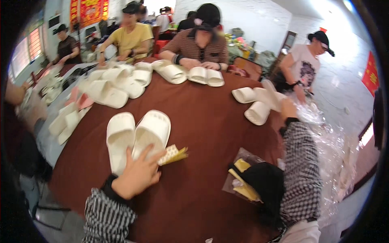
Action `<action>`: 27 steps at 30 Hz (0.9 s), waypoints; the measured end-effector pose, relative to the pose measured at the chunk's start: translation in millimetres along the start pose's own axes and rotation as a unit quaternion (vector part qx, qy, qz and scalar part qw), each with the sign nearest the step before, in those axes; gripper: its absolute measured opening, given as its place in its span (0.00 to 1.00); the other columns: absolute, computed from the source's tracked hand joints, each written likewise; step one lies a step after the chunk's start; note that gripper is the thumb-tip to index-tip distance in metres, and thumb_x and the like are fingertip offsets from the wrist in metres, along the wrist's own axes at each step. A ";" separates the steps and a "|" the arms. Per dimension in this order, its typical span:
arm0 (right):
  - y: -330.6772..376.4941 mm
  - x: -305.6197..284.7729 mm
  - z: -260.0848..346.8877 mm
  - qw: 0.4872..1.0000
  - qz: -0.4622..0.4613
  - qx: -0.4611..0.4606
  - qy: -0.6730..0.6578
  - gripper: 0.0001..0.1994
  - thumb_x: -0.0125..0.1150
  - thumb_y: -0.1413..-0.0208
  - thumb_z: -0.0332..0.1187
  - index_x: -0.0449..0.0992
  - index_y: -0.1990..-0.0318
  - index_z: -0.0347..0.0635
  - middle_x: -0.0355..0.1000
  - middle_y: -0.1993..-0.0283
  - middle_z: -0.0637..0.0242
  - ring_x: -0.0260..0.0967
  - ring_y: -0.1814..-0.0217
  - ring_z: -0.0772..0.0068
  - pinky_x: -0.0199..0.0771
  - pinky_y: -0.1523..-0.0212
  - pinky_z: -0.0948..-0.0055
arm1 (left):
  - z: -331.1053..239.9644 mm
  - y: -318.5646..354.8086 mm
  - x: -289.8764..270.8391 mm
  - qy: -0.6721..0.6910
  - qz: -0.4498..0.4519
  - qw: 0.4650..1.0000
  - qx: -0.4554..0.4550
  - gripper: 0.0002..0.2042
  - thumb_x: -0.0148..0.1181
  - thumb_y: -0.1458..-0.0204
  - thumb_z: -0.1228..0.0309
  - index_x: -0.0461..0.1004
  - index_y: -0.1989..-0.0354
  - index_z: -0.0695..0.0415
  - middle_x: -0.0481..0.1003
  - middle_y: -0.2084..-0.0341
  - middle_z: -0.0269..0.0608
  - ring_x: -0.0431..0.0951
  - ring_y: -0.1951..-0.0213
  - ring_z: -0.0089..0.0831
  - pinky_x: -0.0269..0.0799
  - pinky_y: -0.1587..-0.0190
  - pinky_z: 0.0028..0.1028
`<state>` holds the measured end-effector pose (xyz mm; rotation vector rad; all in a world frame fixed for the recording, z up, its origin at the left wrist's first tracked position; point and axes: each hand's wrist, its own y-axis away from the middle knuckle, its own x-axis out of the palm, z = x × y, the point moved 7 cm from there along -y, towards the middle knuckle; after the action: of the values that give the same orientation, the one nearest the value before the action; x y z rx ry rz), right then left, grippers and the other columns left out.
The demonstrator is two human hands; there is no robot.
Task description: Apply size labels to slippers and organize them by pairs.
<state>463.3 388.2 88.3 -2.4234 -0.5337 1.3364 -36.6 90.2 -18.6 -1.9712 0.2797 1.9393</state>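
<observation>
A pair of white slippers (135, 135) lies side by side on the round brown table (202, 121) in front of me. My left hand (137, 174) rests on the heels of the pair and pinches a yellow patterned card (173, 154) against the right slipper. My right hand (288, 108) is stretched out to the table's far right edge, at a heap of clear plastic bags (324, 137). Its fingers are hidden from here. Both my sleeves are black-and-white checked.
A clear packet of yellow cards (243, 178) lies by a black object (263, 182) near my right elbow. More white slippers (259, 103) are scattered around the table. Several people (198, 40) sit or stand around the far side, handling slippers.
</observation>
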 end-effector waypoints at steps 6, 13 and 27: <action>12.8 -119.4 -7.5 0.978 -0.184 -0.060 -0.080 0.11 0.57 0.47 0.25 0.70 0.56 0.43 0.66 0.52 0.56 0.74 0.59 0.46 0.74 0.64 0.49 | 106.5 24.4 -0.9 -0.063 -0.065 0.991 -0.100 0.16 0.60 0.47 0.63 0.77 0.51 0.55 0.68 0.41 0.33 0.58 0.31 0.35 0.51 0.35 0.62; 70.1 -269.4 50.0 0.942 -0.266 -0.127 -0.160 0.11 0.57 0.46 0.25 0.70 0.55 0.45 0.66 0.52 0.60 0.73 0.58 0.48 0.75 0.62 0.53 | 226.6 85.9 -7.0 -0.151 -0.207 0.935 -0.247 0.17 0.62 0.48 0.68 0.78 0.48 0.46 0.76 0.50 0.34 0.68 0.37 0.42 0.50 0.34 0.59; 198.3 -277.8 207.7 0.724 0.006 -0.230 -0.651 0.10 0.54 0.36 0.34 0.74 0.53 0.39 0.74 0.56 0.58 0.74 0.56 0.58 0.76 0.54 0.67 | 184.4 82.7 -29.5 0.096 -0.407 0.870 -0.260 0.16 0.55 0.40 0.70 0.76 0.44 0.59 0.79 0.55 0.52 0.76 0.49 0.48 0.68 0.43 0.39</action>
<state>182.1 104.5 97.5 -1.2618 -1.2433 3.0782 -239.5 82.7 2.4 -2.0750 -0.9811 1.3169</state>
